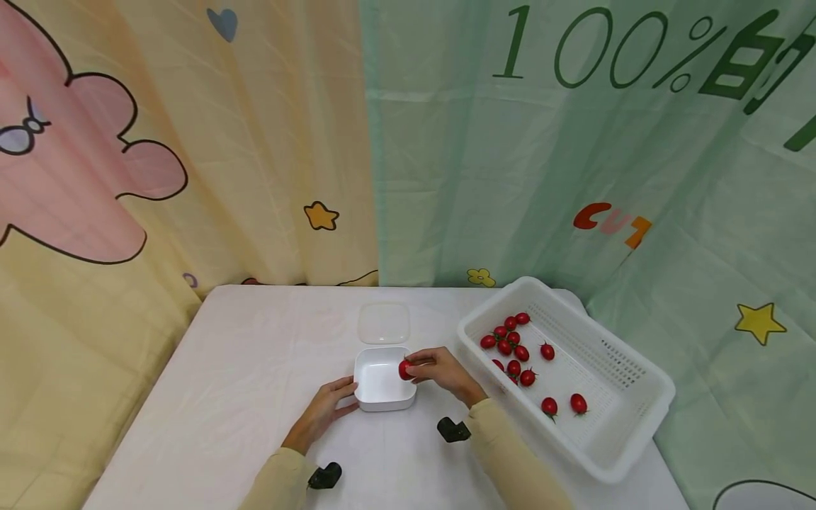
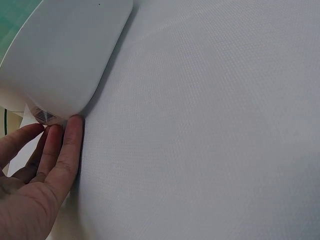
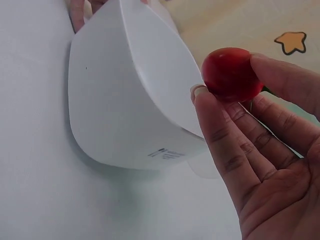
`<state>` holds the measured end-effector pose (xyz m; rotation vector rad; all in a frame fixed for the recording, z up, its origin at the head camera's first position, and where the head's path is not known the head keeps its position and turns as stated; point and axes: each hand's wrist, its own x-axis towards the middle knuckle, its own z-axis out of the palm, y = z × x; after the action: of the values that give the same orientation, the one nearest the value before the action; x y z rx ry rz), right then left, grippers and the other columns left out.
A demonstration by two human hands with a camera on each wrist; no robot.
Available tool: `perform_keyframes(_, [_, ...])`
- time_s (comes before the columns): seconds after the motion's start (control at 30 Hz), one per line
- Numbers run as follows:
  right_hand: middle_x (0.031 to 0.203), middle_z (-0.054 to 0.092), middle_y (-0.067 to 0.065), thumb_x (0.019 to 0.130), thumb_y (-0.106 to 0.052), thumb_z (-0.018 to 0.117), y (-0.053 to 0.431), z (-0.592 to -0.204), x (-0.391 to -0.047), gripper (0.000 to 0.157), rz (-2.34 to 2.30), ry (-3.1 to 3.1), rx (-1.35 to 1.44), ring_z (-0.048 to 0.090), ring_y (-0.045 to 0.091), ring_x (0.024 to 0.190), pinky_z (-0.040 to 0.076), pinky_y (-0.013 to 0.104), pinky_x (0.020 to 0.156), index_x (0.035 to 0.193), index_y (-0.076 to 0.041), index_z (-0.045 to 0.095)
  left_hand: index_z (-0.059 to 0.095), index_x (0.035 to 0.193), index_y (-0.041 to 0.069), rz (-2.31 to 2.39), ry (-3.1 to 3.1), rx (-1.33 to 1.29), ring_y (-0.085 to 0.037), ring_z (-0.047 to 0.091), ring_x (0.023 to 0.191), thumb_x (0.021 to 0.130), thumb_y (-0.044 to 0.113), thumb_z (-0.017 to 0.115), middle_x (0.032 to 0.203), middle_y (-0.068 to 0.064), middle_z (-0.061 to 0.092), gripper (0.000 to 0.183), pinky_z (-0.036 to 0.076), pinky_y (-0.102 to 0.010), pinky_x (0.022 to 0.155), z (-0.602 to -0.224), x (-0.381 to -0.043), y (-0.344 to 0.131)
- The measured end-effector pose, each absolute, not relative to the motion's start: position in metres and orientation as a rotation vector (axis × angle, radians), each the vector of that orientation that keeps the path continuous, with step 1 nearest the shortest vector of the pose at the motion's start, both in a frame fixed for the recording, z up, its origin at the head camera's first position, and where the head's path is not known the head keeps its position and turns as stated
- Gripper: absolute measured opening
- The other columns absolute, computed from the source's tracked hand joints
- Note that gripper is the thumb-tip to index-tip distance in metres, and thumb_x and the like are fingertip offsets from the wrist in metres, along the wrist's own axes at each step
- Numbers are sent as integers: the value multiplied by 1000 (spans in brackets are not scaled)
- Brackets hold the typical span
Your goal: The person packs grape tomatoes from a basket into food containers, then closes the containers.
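Note:
A white square container (image 1: 385,406) with rounded corners stands on the table, its open top up and its inside bare. My left hand (image 1: 324,409) touches the container's left side with its fingertips; in the left wrist view its fingers (image 2: 70,150) reach fairly straight to the wall's lower corner. Between thumb and fingertips, my right hand (image 1: 443,372) pinches a red cherry tomato (image 3: 227,75) at the container's right rim. The tomato appears above the rim, its green stem partly hidden by the fingers. More cherry tomatoes (image 1: 505,347) lie in a white plastic basket (image 1: 602,379) to the right.
A clear, shallow lid (image 1: 384,324) lies flat just behind the container. White cloth covers the table (image 1: 223,368). Printed curtains (image 1: 446,177) hang along the back and sides. A dark wrist mount (image 1: 453,429) sticks out from each sleeve.

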<state>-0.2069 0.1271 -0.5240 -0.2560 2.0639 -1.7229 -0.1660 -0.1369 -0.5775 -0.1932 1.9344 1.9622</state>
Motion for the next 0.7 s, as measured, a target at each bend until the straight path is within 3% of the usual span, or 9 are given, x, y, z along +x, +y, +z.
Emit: perform_keyframes(0.7, [99,69,15,87,-8,70,81,-529,-199,31,-1715,2062,-195,69,25,81,60,35,73,113,8,64,45,136,-10,1960,1919,-209,-36,53,119,98,20,54,135,-25,50,50,49,-49,97,-574,-166,-137])
